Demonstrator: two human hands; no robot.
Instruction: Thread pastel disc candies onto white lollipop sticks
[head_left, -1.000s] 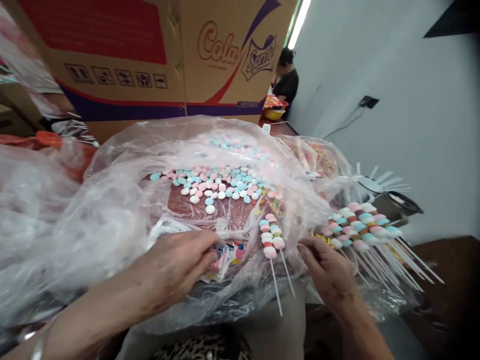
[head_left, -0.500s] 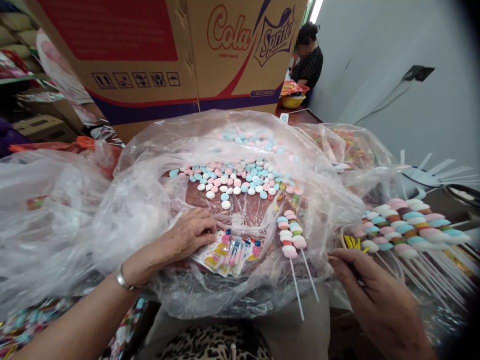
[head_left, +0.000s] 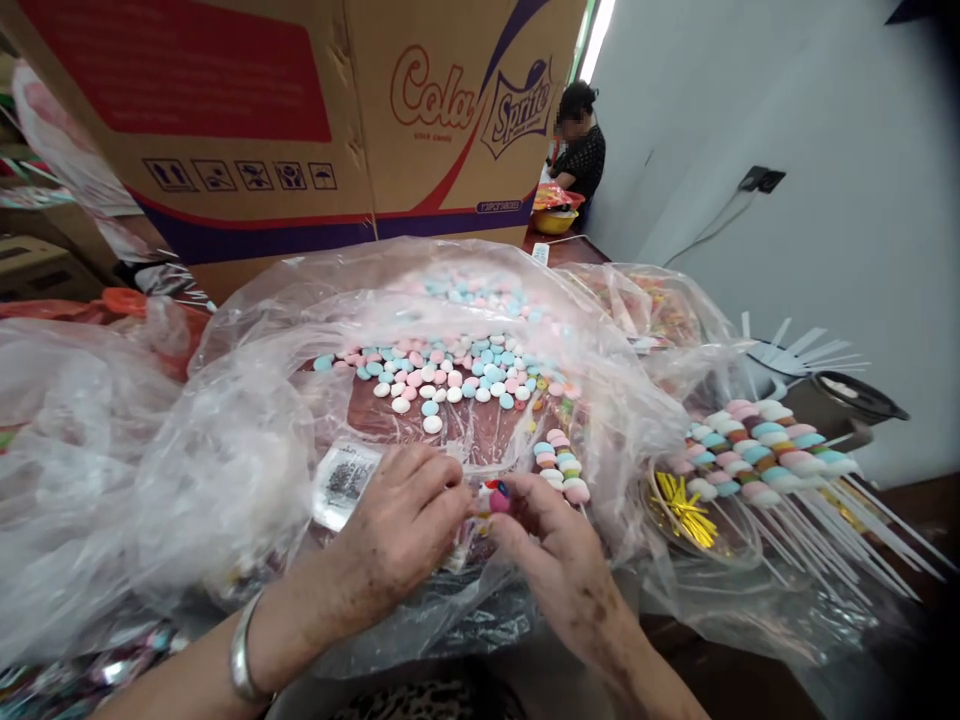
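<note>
The right hand (head_left: 568, 562) has moved inward to the left hand (head_left: 405, 518), and both pinch one small, colourful printed plastic packet (head_left: 496, 497) above the red-brown surface (head_left: 480, 428) — uneven pulling could, I think, tear it.

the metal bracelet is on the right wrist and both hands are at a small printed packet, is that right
Wrong wrist: the head view shows the metal bracelet on the wrist of the left hand, not the right hand. Both hands are at a small printed packet.
</note>
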